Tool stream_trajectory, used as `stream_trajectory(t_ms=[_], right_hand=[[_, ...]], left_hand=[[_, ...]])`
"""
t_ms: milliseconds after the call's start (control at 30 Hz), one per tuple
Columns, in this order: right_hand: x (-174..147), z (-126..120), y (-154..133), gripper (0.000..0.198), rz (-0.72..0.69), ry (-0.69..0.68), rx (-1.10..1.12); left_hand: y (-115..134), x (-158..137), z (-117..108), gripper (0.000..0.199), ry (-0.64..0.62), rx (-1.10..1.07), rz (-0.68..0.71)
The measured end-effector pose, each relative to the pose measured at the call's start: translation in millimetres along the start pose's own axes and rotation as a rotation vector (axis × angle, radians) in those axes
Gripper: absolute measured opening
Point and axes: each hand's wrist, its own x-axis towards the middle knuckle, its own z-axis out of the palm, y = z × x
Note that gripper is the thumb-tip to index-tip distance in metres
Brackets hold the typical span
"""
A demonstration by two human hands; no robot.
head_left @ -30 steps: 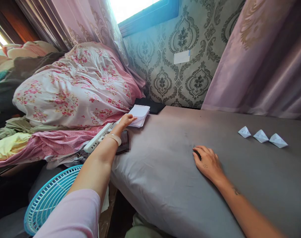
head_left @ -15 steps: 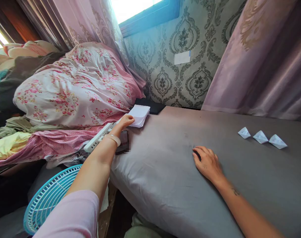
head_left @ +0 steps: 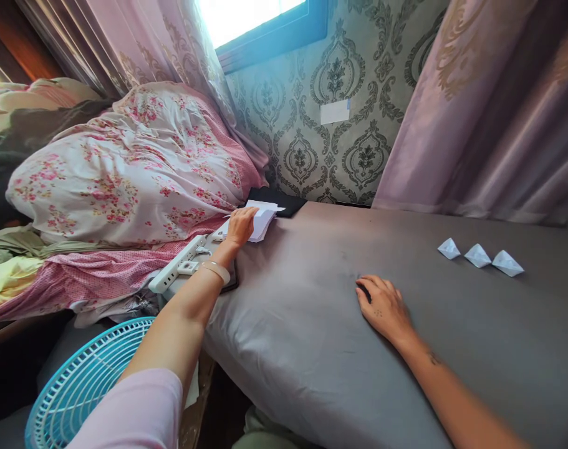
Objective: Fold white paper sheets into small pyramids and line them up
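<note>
My left hand is over a stack of white paper at the far left corner of the grey-sheeted bed. Its fingers are bent and closed on paper at the top of the stack; the fingertips are partly hidden, and the upper sheets look shifted out of line. My right hand rests on the grey sheet with loosely curved fingers, thumb apart, and nothing in it. Beyond it to the right lie three folded paper boats: the left one, the middle one and the right one.
A white power strip with plugs and a dark phone lie beside my left forearm. A blue fan stands below it. Behind the paper lies a black flat item. Floral bedding is heaped at left; a pink curtain hangs at right.
My left hand has moved from the stack's left edge to over its top, turning knuckles up, and the top sheets have shifted. My right hand stays resting. The view has turned slightly right.
</note>
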Motion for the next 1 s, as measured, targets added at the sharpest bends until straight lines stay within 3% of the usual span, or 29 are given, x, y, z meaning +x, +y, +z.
stream_trajectory(t_ms=[67,167,300,433,567,733,867,1000], right_hand=[[-0.5,-0.9,-0.7,0.032,0.001,-0.002,0.012],[-1.3,-2.1,-1.5,0.031,0.004,0.009,0.041],[-1.6,-5.8,-1.8,0.031,0.055,0.047,0.139],[-3.4,-15.3,-3.7,0.024,0.128,0.052,0.259],[-6.0,-24.1,-8.3,0.013,0.153,0.105,0.203],[-7.2,-26.9,-9.9,0.046,-0.002,0.112,0.104],[-7.6,-30.4,-5.5,0.058,0.004,0.066,0.087],[-7.0,-35.0,7.4,0.047,-0.027,-0.146,0.126]], left_hand=[[27.5,6.1,-4.8,0.038,0.081,-0.125,0.059],[73.0,13.0,-2.7,0.036,0.236,-0.500,-0.131],[122.5,5.2,17.0,0.030,0.082,-1.016,-0.484],[154.6,-25.4,44.0,0.029,-0.015,-1.315,-0.888],[177.5,-60.8,63.3,0.035,-0.119,-1.354,-0.979],[200.5,-88.8,68.4,0.049,-0.255,-1.450,-1.114],[223.9,-105.7,58.6,0.043,-0.337,-1.510,-1.145],[248.2,-129.8,33.1,0.021,-0.434,-1.561,-1.136]])
